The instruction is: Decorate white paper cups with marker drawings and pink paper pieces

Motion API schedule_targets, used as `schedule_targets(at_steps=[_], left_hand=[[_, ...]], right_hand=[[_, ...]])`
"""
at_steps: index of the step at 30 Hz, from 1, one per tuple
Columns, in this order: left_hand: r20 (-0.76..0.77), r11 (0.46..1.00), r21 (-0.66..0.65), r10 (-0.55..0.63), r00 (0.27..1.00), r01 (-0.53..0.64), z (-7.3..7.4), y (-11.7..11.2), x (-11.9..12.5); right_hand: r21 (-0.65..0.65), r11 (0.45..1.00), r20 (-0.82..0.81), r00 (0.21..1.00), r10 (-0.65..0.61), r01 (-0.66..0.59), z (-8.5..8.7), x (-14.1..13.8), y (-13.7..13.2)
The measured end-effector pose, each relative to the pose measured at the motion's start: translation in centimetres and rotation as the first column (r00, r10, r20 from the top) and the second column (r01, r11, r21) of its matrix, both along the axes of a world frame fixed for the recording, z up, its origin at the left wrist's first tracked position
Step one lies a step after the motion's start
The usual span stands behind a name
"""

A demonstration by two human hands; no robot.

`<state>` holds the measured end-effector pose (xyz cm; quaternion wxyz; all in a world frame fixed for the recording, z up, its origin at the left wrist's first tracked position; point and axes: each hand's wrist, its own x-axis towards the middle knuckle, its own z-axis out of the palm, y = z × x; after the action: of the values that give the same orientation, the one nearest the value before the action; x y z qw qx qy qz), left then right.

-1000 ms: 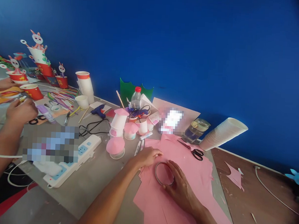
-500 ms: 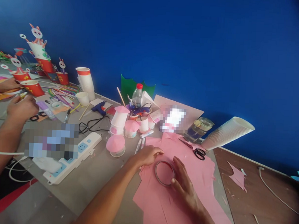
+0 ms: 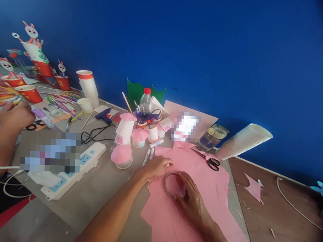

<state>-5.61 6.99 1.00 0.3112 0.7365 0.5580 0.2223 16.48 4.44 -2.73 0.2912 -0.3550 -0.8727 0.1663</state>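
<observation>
A thin, grey-rimmed ring [image 3: 167,188] lies on the pink paper sheets [image 3: 209,194], with pink showing through its middle. My right hand [image 3: 191,199] curves over the ring's right side, thumb at the lower edge and fingers at the upper edge. To the upper left of the ring, my left hand [image 3: 159,165] rests on the paper, fingers loosely bent and partly hidden from view. Nothing shows in it. Two markers [image 3: 147,157] lie just beyond the left wrist. Black-handled scissors [image 3: 212,164] rest on the far right part of the paper.
Pink-topped paper cups [image 3: 122,155] stand left of the paper. Behind are a bottle [image 3: 145,100], a glass jar [image 3: 213,137] and leaning stacked cups [image 3: 245,140]. A power strip [image 3: 89,157] and glue gun [image 3: 104,115] lie left, near another person's hand [image 3: 15,118].
My right hand has moved onto the ring and now covers its right side. My left hand stays on the paper. The whole view has shifted slightly.
</observation>
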Motion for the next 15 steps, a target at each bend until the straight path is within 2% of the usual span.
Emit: schedule_targets(at_steps=[6,15], left_hand=[[0.012,1.0,0.013,-0.01,1.0,0.01,-0.13,0.11,0.05],[0.029,0.999,0.029,-0.017,0.999,0.016,-0.62,0.26,-0.03]], right_hand=[[0.043,0.997,0.02,0.998,0.064,-0.065,0.31,0.13,0.02],[0.113,0.99,0.008,0.997,0.079,-0.08,0.48,-0.31,0.13]])
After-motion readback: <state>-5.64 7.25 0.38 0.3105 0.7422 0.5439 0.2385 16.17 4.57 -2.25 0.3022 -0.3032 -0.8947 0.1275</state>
